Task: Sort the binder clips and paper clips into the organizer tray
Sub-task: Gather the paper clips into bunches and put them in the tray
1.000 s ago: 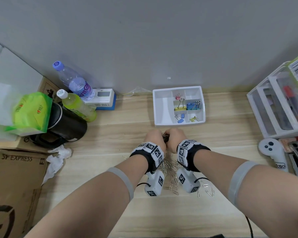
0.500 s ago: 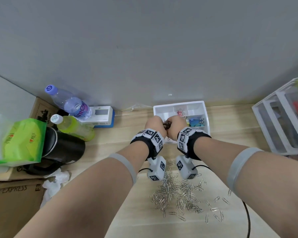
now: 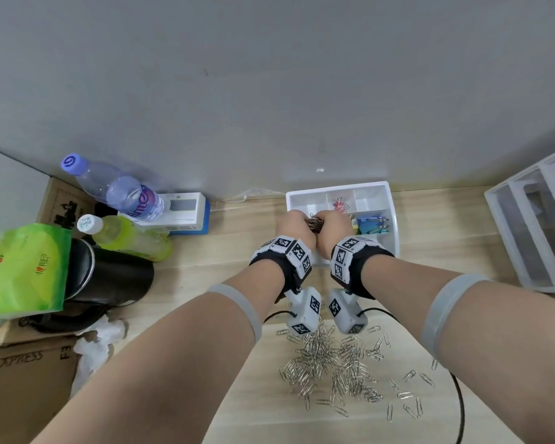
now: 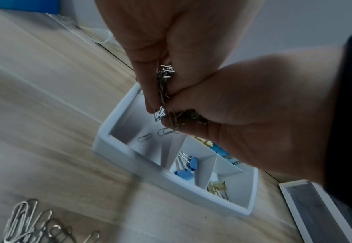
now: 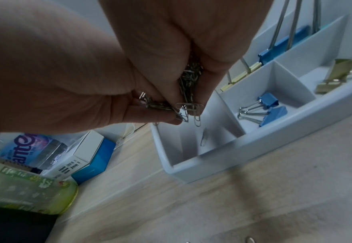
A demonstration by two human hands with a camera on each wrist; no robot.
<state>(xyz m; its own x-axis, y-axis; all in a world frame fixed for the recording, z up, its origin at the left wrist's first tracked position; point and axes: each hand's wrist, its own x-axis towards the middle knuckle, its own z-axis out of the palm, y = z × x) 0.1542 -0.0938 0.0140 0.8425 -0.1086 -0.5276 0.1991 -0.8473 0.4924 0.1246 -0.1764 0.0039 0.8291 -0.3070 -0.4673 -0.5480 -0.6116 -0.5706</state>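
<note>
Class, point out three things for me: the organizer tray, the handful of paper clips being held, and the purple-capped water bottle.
organizer tray (image 3: 393, 219): head view, right rim.
handful of paper clips (image 3: 314, 225): head view, bundle between the hands.
water bottle (image 3: 122, 193): head view, clear body.

Plain grey wall (image 3: 269, 91), light wood desk (image 3: 430, 225), even indoor light

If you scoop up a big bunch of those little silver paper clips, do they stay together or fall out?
Probably some slip out: clips dangle loose below the hands' bunch of paper clips, and two are dropping into the tray. They likely tangle too, like the pile.
</note>
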